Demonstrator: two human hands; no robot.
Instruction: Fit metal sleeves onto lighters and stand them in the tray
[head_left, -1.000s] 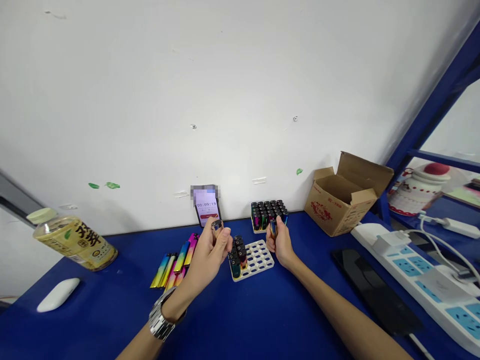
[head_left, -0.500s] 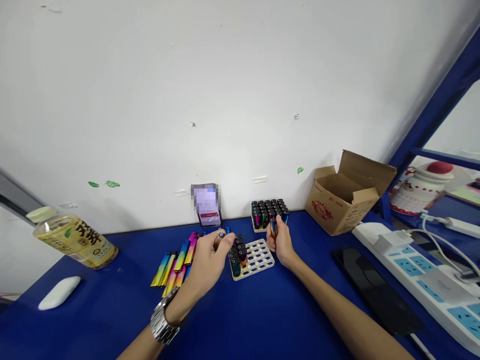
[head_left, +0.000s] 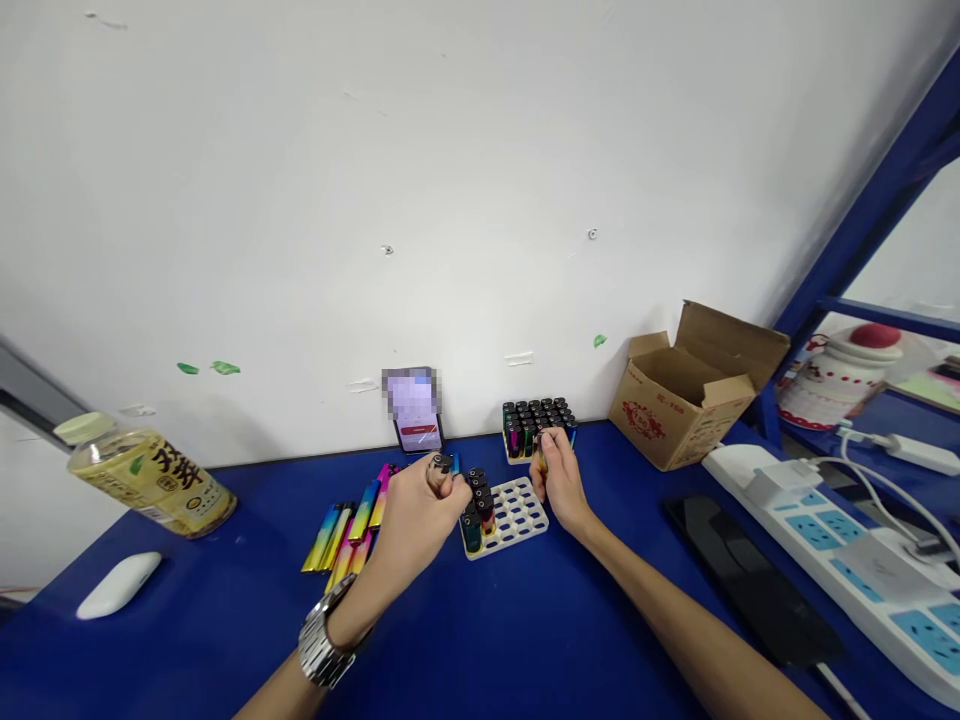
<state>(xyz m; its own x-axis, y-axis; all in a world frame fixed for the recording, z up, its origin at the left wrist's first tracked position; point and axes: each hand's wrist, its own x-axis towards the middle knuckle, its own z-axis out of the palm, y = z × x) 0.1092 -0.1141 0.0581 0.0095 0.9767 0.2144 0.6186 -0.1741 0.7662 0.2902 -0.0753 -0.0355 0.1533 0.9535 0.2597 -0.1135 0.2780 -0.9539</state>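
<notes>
Near the front left corner of the blue tabletop (head_left: pixel 525 640) lies a white mouse (head_left: pixel 118 585), and behind it, close to the left edge, is a yellow tea bottle (head_left: pixel 146 475) with a pale cap. Toward the middle, a loose heap of rainbow-coloured lighters (head_left: pixel 346 525) lies flat on the top. The left hand (head_left: pixel 416 515), with a metal watch (head_left: pixel 324 640) on its wrist, is raised just right of that heap. Its fingers are curled tight round a dark-capped lighter (head_left: pixel 441 465), whose top shows above the knuckles. Behind the hand, at the back edge, a phone (head_left: pixel 415 412) leans against the wall. Just right of the left hand sits a white slotted tray (head_left: pixel 517 515) at the middle of the tabletop, with upright lighters filling its left-hand slots (head_left: pixel 476 500). The right hand (head_left: pixel 559 485) hovers over the tray's far right corner, fingers pinched closed on a second lighter (head_left: pixel 541 456) held upright. Directly behind it, by the back edge, stands a full tray of lighters (head_left: pixel 536 428). Further right an open cardboard box (head_left: pixel 694 390) sits at the back right corner. A flat black slab (head_left: pixel 750 580) and a white power strip (head_left: pixel 847 565) lie along the right edge.
</notes>
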